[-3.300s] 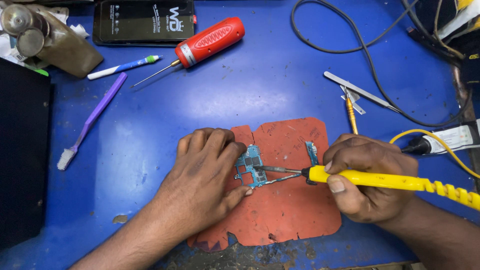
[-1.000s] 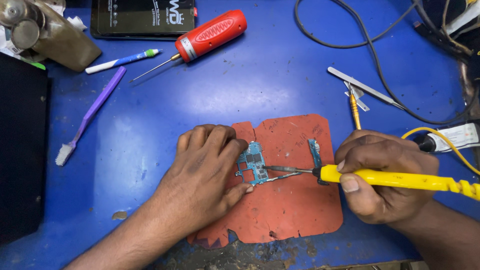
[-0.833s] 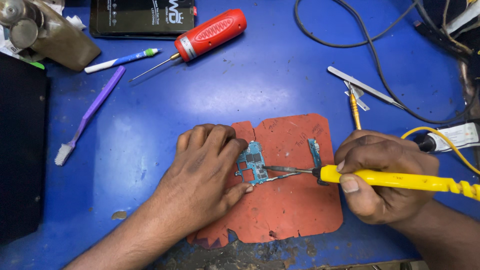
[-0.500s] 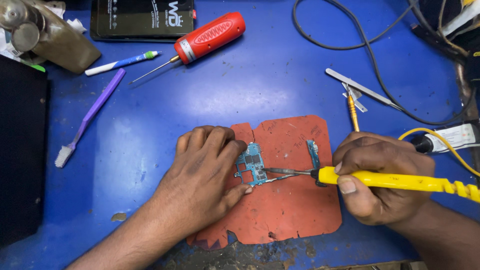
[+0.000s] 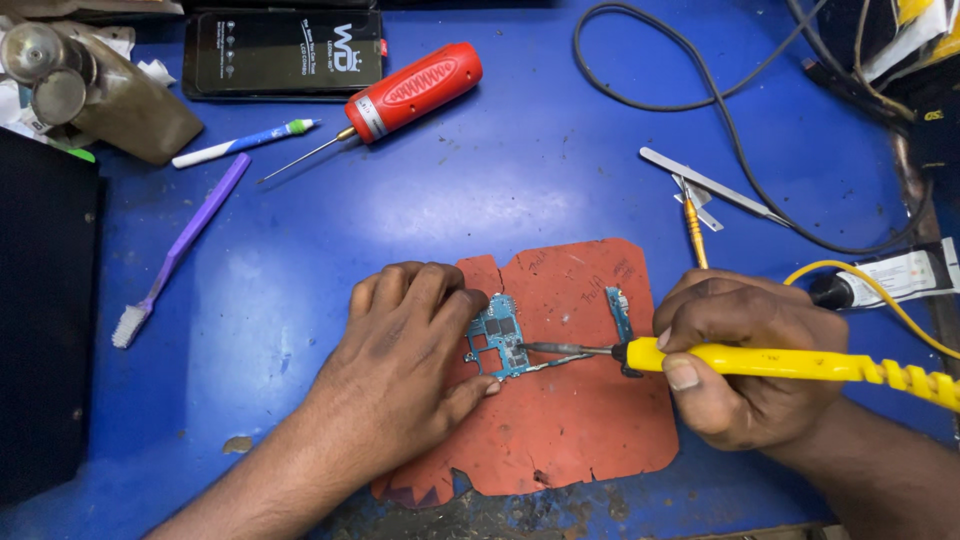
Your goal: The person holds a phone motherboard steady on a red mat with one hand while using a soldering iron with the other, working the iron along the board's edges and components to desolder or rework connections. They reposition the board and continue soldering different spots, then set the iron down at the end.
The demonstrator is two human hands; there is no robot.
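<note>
A small blue-green circuit board lies on a worn red mat on the blue table. My left hand presses on the board's left side, fingers curled over it, thumb under its lower edge. My right hand grips a yellow-handled soldering iron. Its metal tip touches the board's right edge. A thin wire runs along just below the tip to the board. A second narrow board strip lies on the mat beside my right hand.
A red-handled screwdriver, a dark phone, a blue-white pen and a purple toothbrush lie at the back left. Metal tweezers, a black cable and a yellow cord lie at right. A black box borders the left edge.
Both hands stay in place on the board and the iron. Only the camera view shifts slightly.
</note>
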